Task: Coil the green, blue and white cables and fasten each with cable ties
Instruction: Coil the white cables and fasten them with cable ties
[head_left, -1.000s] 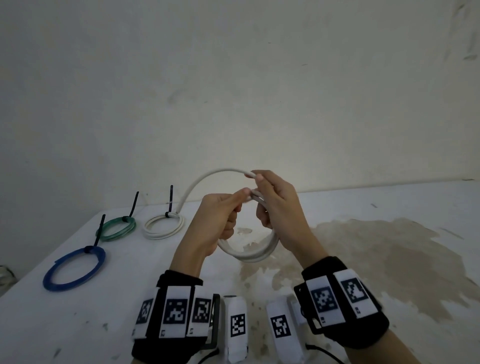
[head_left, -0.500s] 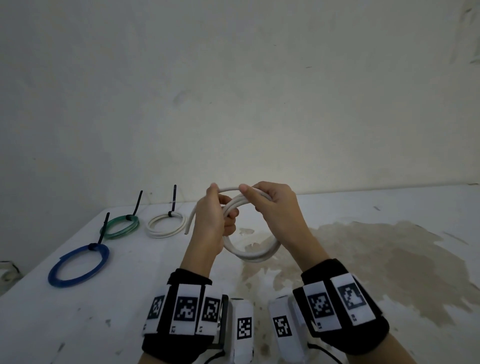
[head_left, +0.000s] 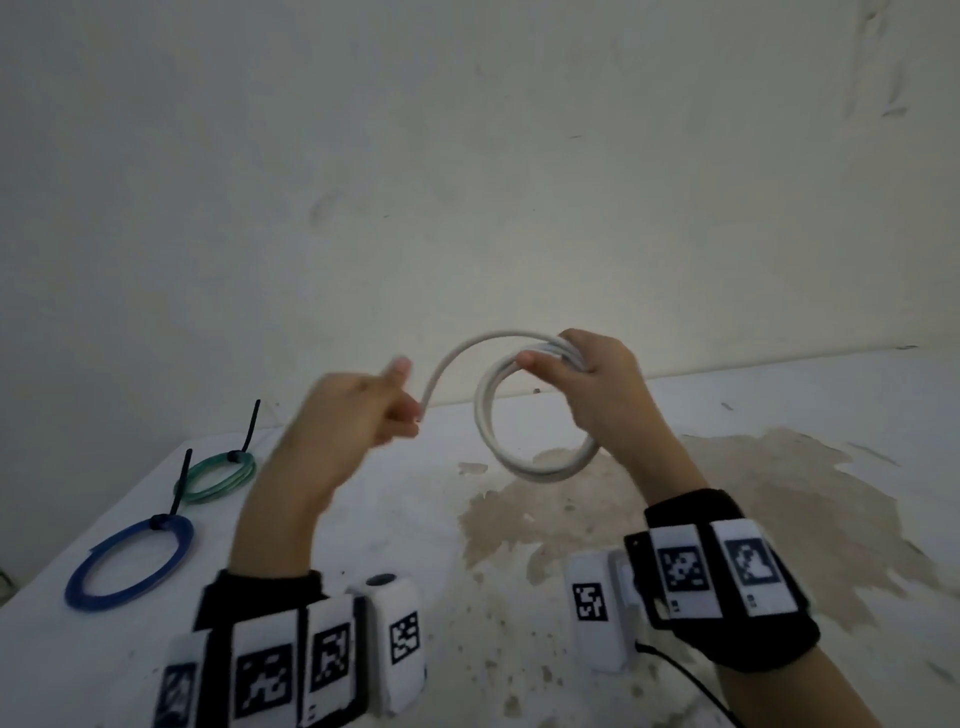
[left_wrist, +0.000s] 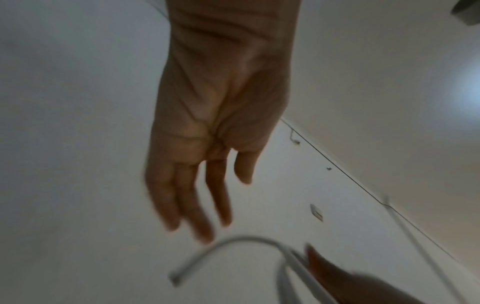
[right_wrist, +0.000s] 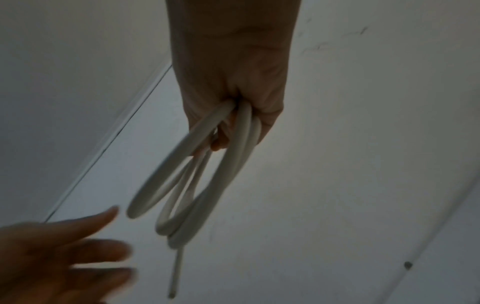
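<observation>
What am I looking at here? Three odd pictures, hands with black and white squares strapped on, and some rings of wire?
No machine here: a person works with bare hands, wearing wrist bands with printed marker squares and small cameras. The wide picture comes from a camera on the head, looking down at a white table. The other two come from the wrist cameras, each looking along its own hand.

The right hand grips a white cable coil held up in the air; its loose end curves out toward the left hand, which is open, blurred and holds nothing.

On the table's left side lie a blue cable coil and a green cable coil, each fastened with a black cable tie that sticks up.
</observation>
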